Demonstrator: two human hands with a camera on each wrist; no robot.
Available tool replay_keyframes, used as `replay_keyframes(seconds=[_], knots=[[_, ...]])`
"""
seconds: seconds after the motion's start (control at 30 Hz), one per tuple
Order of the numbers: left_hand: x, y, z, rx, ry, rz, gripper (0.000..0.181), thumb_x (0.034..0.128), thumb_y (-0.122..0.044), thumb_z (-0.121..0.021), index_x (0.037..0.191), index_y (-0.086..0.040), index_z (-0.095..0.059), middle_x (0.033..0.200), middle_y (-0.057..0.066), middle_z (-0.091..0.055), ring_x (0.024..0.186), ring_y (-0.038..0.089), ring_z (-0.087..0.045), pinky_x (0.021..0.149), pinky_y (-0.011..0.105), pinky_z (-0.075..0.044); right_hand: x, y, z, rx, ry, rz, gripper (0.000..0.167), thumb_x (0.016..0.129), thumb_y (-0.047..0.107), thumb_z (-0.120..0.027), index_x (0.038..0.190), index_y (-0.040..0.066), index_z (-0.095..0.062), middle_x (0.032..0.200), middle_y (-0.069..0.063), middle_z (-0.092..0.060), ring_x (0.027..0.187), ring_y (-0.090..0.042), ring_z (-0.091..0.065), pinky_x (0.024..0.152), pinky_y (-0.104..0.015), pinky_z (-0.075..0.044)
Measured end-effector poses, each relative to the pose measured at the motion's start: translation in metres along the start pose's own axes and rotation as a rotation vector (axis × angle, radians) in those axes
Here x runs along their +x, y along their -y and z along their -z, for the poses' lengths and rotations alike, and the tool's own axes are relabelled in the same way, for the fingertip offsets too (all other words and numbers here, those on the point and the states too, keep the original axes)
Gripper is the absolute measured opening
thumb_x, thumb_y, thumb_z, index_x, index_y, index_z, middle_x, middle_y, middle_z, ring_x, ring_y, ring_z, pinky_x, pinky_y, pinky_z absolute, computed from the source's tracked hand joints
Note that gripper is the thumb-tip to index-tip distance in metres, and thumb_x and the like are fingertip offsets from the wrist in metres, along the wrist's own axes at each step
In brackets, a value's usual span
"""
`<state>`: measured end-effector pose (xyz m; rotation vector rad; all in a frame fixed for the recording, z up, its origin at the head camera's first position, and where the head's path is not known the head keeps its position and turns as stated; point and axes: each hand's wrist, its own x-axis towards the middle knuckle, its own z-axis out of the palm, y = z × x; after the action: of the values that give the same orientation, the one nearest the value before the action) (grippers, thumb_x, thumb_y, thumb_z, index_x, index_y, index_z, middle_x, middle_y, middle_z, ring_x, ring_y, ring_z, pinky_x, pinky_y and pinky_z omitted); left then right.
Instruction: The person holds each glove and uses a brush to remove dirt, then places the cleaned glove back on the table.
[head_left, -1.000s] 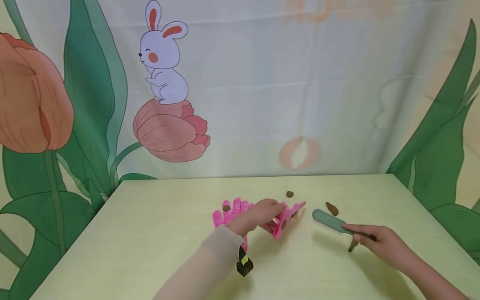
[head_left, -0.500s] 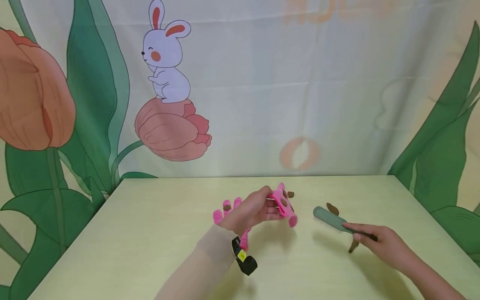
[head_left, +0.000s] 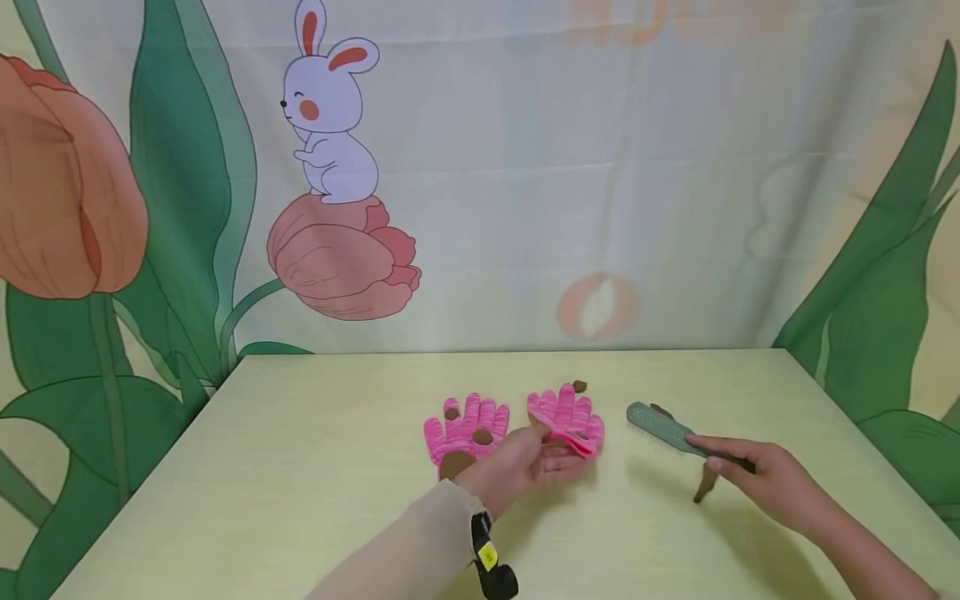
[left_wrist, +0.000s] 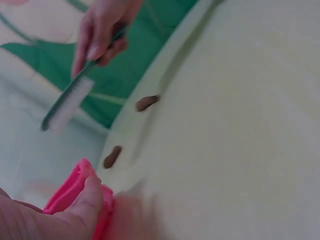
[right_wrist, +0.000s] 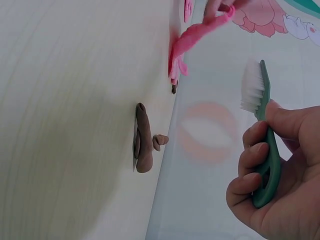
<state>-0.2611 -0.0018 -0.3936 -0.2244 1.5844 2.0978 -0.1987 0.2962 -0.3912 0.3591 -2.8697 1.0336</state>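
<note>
My left hand (head_left: 517, 467) holds a pink knitted glove (head_left: 566, 408) by its cuff, the thumb (left_wrist: 89, 202) lying over the edge in the left wrist view. The glove's fingers point toward the back of the table. A second pink glove (head_left: 472, 412) lies flat just left of it, with brown lumps (head_left: 482, 437) on it. My right hand (head_left: 772, 477) grips the handle of a green brush (head_left: 660, 427) with white bristles. The brush is held above the table, its bristles facing down and left in the head view.
Brown clay-like pieces lie on the pale table (head_left: 300, 483): one piece (head_left: 580, 387) behind the held glove, one (head_left: 662, 411) partly behind the brush and a long piece (head_left: 705, 483) below my right hand. A printed cloth (head_left: 480, 208) hangs along the back edge.
My left hand has lifted and turned the right-hand glove, then lowered it with fingers pointing away. The brown lumps on it have mostly gone from sight. My right hand and brush have barely moved.
</note>
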Motion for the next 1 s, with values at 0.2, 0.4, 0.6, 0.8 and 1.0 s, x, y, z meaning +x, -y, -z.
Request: replay_keyframes(seconds=[0.2, 0.4, 0.6, 0.8, 1.0], knots=[[-0.015, 0.019, 0.008, 0.163, 0.04, 0.134, 0.041, 0.1118, -0.015, -0.031, 0.138, 0.01, -0.051, 0.131, 0.027, -0.067, 0.126, 0.04, -0.065, 0.106, 0.05, -0.055, 0.003, 0.003, -0.002, 0.021, 0.009, 0.03, 0.036, 0.102, 0.016, -0.062, 0.136, 0.004, -0.065, 0.116, -0.016, -0.075, 0.077, 0.001, -0.045, 0.062, -0.023, -0.036], [-0.019, 0.027, 0.016, 0.25, 0.041, 0.164, 0.04, 0.11, -0.01, -0.034, 0.136, 0.014, -0.053, 0.128, 0.024, -0.07, 0.123, 0.038, -0.068, 0.104, 0.048, -0.056, 0.006, 0.004, -0.005, 0.089, 0.078, 0.031, 0.038, 0.103, 0.014, -0.059, 0.138, -0.002, -0.061, 0.08, -0.004, -0.078, 0.076, 0.005, -0.056, 0.062, -0.021, -0.039], [-0.033, 0.026, 0.027, 0.355, 0.118, 0.217, 0.041, 0.1103, -0.015, -0.036, 0.129, 0.011, -0.06, 0.126, 0.022, -0.071, 0.119, 0.035, -0.071, 0.099, 0.043, -0.06, 0.008, 0.004, -0.012, 0.099, 0.131, 0.039, 0.037, 0.103, 0.012, -0.06, 0.136, -0.003, -0.062, 0.095, -0.013, -0.076, 0.072, -0.001, -0.064, 0.058, -0.022, -0.041], [-0.051, 0.015, 0.034, 0.826, 0.288, 0.115, 0.028, 0.1057, -0.018, -0.051, 0.117, 0.002, -0.066, 0.105, 0.021, -0.079, 0.096, 0.034, -0.078, 0.073, 0.029, -0.064, 0.016, 0.01, -0.019, 0.007, 0.187, 0.035, 0.035, 0.099, 0.009, -0.064, 0.133, 0.005, -0.068, 0.109, -0.018, -0.073, 0.065, -0.006, -0.057, 0.053, -0.023, -0.042], [-0.048, 0.012, 0.024, 1.613, 0.112, -0.413, 0.018, 0.0927, -0.029, -0.076, 0.095, -0.011, -0.075, 0.076, -0.003, -0.071, 0.061, 0.006, -0.054, 0.059, 0.019, -0.046, 0.027, 0.022, -0.03, -0.137, 0.163, 0.08, 0.034, 0.096, 0.009, -0.067, 0.13, 0.011, -0.072, 0.108, -0.012, -0.074, 0.054, -0.003, -0.041, 0.053, -0.022, -0.038]])
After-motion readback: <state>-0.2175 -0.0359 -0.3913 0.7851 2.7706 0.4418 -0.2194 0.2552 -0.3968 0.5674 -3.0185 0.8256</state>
